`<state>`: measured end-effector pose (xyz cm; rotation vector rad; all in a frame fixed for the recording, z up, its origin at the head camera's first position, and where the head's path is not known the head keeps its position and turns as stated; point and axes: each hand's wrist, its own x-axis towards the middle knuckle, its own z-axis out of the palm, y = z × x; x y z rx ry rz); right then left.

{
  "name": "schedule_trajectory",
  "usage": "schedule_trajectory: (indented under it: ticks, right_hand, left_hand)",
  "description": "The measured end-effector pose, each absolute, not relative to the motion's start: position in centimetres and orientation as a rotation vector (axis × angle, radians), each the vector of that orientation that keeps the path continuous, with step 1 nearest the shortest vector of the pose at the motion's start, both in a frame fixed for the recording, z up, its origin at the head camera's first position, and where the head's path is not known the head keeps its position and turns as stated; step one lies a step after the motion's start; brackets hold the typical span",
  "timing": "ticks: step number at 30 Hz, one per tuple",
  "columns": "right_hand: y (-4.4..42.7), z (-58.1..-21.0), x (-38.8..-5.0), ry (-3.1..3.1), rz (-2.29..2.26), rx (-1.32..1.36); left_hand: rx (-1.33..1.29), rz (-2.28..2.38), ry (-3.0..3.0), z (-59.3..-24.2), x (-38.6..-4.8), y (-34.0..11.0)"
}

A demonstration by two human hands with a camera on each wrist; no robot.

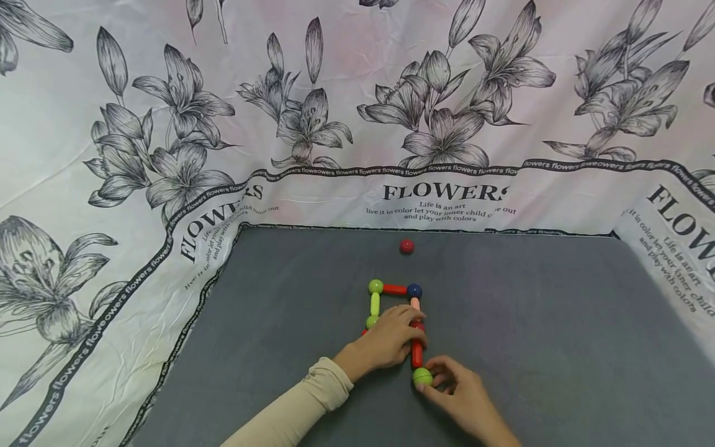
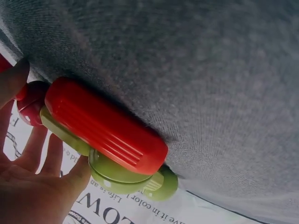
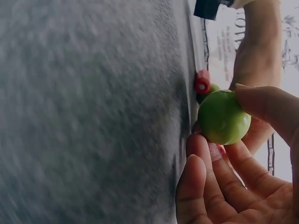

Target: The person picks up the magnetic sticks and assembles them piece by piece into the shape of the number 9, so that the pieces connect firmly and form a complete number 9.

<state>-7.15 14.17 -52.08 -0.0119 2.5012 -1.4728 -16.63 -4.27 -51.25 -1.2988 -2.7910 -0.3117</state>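
In the head view, magnetic-looking balls and rods are joined in a rectangular outline. A red rod [image 1: 395,289] runs between a green ball [image 1: 376,286] and a dark blue ball [image 1: 414,290]; a green rod [image 1: 375,304] and a pale pink rod [image 1: 415,303] form its sides. My left hand [image 1: 385,338] holds the structure at a red ball [image 1: 417,325], also seen as a dark red ball [image 2: 32,105] beside the thumb. My right hand [image 1: 460,391] pinches a green ball [image 3: 224,117] at the near end of another red rod [image 1: 417,354]. My left hand hides part of the outline.
A loose red ball [image 1: 406,246] lies beyond the structure, close to the back edge of the grey surface [image 1: 530,323]. White flower-printed cloth [image 1: 313,198] rises behind and along the sides. In the left wrist view, a red rod [image 2: 107,126] sticks out toward the camera.
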Motion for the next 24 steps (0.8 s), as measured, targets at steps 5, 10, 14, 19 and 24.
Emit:
schedule_trajectory:
  ticks: [5, 10, 14, 19, 24]
  right_hand:
    - [13.6, -52.2, -7.2, 2.517, -1.448, 0.026]
    - [13.2, -52.0, -7.3, 2.553, -1.427, 0.087]
    - [13.0, -52.0, -7.4, 2.559, -1.418, 0.110]
    - [12.9, -52.0, -7.2, 2.559, -1.431, 0.120]
    - [12.9, -52.2, -7.2, 2.567, -1.416, 0.115]
  left_hand:
    - [-1.292, -0.328, -2.784, -51.1, -16.7, -4.2]
    - [-1.294, -0.307, -2.779, -51.0, -16.7, -4.3]
    - [-1.295, -0.294, -2.786, -51.0, -16.6, -4.3]
    - [-1.288, -0.282, -2.786, -51.0, -16.5, -4.2]
    - [-1.287, -0.273, -2.769, -51.1, -16.5, -4.3]
